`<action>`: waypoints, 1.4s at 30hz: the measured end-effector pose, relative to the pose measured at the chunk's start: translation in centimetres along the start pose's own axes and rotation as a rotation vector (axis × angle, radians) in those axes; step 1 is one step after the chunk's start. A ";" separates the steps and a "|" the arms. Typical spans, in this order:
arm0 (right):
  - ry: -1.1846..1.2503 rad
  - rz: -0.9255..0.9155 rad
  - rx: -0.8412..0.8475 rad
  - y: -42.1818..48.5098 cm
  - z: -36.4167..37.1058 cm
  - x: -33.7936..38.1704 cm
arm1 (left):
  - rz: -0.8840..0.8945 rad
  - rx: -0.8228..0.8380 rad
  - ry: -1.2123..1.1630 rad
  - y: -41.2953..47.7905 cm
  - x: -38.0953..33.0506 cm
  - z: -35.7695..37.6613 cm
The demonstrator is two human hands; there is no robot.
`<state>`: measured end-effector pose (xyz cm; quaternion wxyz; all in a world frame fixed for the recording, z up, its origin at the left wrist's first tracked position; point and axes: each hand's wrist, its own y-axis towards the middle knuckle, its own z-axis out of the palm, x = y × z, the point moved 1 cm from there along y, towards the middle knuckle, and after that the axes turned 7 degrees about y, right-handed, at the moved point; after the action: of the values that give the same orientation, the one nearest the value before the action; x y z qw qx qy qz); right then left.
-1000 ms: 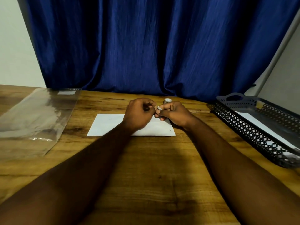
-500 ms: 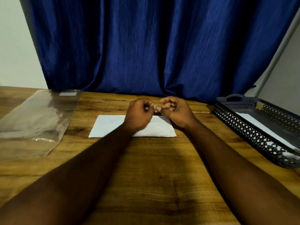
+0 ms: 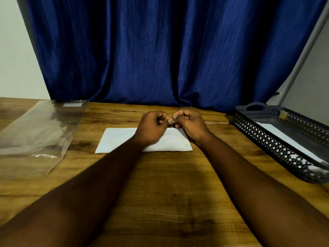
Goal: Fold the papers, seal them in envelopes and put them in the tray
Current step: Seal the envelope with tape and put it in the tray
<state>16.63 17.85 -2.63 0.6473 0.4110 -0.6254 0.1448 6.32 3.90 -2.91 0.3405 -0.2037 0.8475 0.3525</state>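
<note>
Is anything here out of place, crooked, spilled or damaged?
Nothing stands out. The envelope lies flat on the table, the tray sits upright, and the plastic sleeve is only slightly wrinkled.

Both forearms (image 3: 110,177) are on show now, bare right up to the edge of the shot, with no cloth at either wrist. The left hand (image 3: 151,125) and right hand (image 3: 191,123) are bare too, ungloved, with pale nails just visible.
</note>
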 end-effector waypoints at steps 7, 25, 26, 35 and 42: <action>-0.002 0.006 -0.015 0.0 -0.1 0.1 | -0.001 0.001 0.063 0.0 0.4 0.1; -0.230 0.258 0.314 -0.8 -4.1 1.5 | 0.195 0.340 0.600 -0.4 0.7 -0.1; -0.250 0.248 0.330 -0.7 -4.1 1.5 | 0.195 0.343 0.598 -0.4 0.8 -0.1; -0.362 0.204 0.390 -0.3 -4.5 1.4 | 0.189 0.330 0.532 -0.6 0.5 -0.3; -0.393 0.194 0.434 0.0 -4.6 1.5 | 0.189 0.336 0.537 -0.5 0.6 -0.3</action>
<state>20.07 20.67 -0.66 0.3942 0.4981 -0.7293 0.2541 6.05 3.29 -3.40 0.0995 -0.1507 0.9685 0.1715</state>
